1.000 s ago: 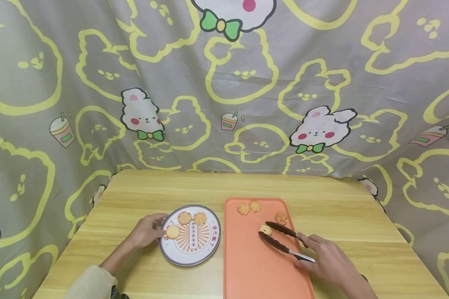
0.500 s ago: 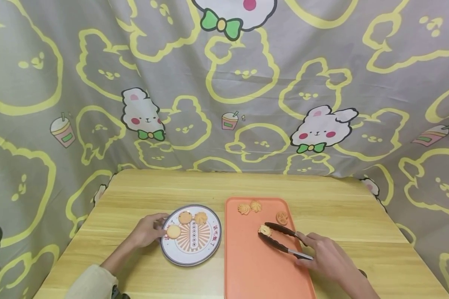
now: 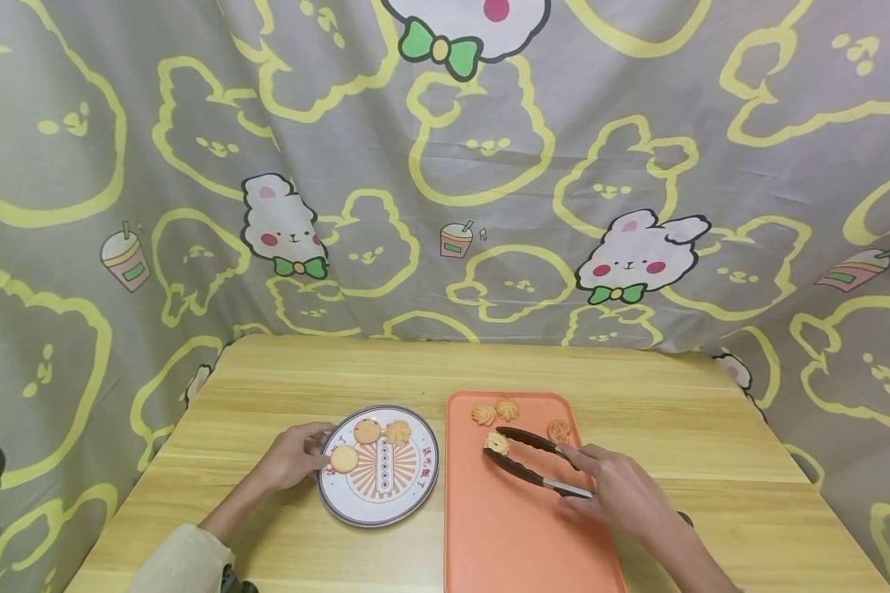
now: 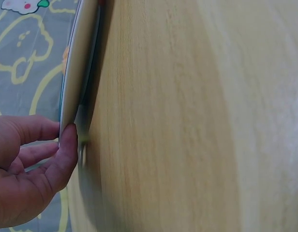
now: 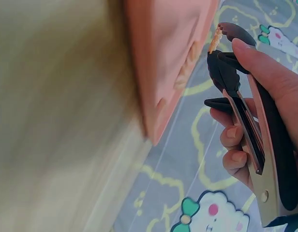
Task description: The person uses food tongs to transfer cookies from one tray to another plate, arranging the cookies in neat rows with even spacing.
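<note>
Cookie is over the far part of the tray, pinched in the tips of the tongs. A grey curtain hangs behind the table. The tray lies on this table, and just to the left of it is the round plate. The right hand has its fingers curled around the tongs; the left hand pinches the plate's rim between thumb and fingers. Then come the other cookies: three on the plate, three toward the far end of the tray

Left fingers bent, right fingers curled
</note>
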Demonstrator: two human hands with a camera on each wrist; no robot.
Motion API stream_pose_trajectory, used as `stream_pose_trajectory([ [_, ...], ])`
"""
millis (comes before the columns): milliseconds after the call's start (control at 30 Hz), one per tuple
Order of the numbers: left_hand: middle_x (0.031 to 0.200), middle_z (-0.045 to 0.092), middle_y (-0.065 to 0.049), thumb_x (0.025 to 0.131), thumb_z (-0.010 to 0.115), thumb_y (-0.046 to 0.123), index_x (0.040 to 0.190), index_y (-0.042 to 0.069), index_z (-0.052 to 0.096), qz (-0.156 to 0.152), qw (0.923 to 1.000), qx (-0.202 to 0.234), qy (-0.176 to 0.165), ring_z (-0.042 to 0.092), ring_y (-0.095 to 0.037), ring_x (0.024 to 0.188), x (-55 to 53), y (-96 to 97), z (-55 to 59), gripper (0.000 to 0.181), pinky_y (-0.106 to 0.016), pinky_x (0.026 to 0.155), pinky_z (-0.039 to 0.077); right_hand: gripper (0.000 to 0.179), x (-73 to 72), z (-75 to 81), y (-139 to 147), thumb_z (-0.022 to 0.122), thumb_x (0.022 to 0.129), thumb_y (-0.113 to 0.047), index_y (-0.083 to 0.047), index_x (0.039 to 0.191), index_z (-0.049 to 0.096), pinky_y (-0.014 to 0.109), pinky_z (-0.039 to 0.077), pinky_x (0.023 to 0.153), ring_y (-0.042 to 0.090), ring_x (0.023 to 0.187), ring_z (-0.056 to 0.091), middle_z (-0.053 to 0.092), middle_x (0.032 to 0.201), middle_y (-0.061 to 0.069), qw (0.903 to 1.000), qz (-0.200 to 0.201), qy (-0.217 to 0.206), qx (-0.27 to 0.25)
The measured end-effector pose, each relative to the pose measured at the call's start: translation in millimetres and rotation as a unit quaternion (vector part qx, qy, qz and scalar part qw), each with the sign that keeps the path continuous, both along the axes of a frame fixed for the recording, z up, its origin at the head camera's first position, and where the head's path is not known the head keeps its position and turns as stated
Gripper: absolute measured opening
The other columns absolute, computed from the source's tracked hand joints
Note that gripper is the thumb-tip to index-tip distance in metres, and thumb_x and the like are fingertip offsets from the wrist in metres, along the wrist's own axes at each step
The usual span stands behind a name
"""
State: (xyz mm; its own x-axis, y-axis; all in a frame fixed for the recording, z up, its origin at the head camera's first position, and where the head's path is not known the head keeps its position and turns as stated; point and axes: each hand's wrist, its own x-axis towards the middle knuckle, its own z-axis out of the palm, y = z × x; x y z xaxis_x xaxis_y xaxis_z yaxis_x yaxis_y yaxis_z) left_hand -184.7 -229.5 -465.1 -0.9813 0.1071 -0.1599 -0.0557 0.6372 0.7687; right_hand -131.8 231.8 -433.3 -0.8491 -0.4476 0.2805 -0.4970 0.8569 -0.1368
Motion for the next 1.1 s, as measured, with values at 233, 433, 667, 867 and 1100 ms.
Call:
stream_pose_trajectory([
  [233, 0.109, 0.057, -0.02, 0.078, 0.066, -0.004, 0.131, -0.006, 0.05, -0.002, 1.0, -0.004, -0.002, 0.061, -0.017, 0.08, 0.1, 1.3, -0.6, 0.056, -0.024, 0.055, 0.058, 0.064, -10.4, 6.1, -23.0, 0.08, 0.068, -0.041, -0.012, 0.123, 0.064, 0.03, 0.057, 0.062, 0.021, 0.083, 0.068, 0.069, 0.11, 0.006, 0.9986, 0.04, 0.02, 0.027],
  [433, 0.109, 0.058, -0.02, 0.078, 0.066, -0.004, 0.131, -0.006, 0.05, -0.001, 1.0, -0.008, 0.0, 0.061, -0.017, 0.08, 0.1, 0.2, 1.3, 0.055, -0.024, 0.055, 0.058, 0.063, -23.3, 10.5, -49.6, 0.079, 0.07, -0.043, -0.012, 0.123, 0.064, 0.025, 0.054, 0.058, 0.015, 0.077, 0.065, 0.069, 0.1, 0.002, 0.9972, 0.067, 0.021, 0.027],
  [667, 0.11, 0.057, -0.02, 0.078, 0.067, -0.004, 0.131, -0.006, 0.049, -0.007, 1.0, -0.002, 0.0, 0.06, -0.017, 0.079, -0.5, -0.3, 1.5, 0.057, -0.024, 0.055, 0.058, 0.065, -34.7, 11.5, -81.7, 0.079, 0.069, -0.045, -0.013, 0.124, 0.064, 0.023, 0.052, 0.054, 0.016, 0.077, 0.066, 0.069, 0.102, 0.002, 0.9967, 0.078, 0.011, 0.021],
  [867, 0.11, 0.056, -0.02, 0.077, 0.067, -0.004, 0.131, -0.006, 0.049, -0.004, 1.0, -0.001, 0.0, 0.06, -0.017, 0.08, -0.1, -0.3, 1.0, 0.057, -0.024, 0.055, 0.058, 0.066, -39.0, 11.9, -104.0, 0.078, 0.069, -0.048, -0.016, 0.125, 0.063, 0.028, 0.058, 0.063, 0.018, 0.087, 0.067, 0.069, 0.107, 0.004, 0.9958, 0.085, 0.003, 0.034],
  [1100, 0.108, 0.057, -0.019, 0.078, 0.066, -0.005, 0.131, -0.006, 0.05, 0.0, 1.0, -0.004, 0.0, 0.06, -0.016, 0.078, 0.1, -0.6, 1.6, 0.056, -0.024, 0.055, 0.058, 0.065, -40.7, 7.9, -125.7, 0.077, 0.07, -0.05, -0.017, 0.125, 0.062, 0.022, 0.055, 0.059, 0.012, 0.077, 0.064, 0.068, 0.1, -0.001, 0.9914, 0.114, 0.007, 0.064],
])
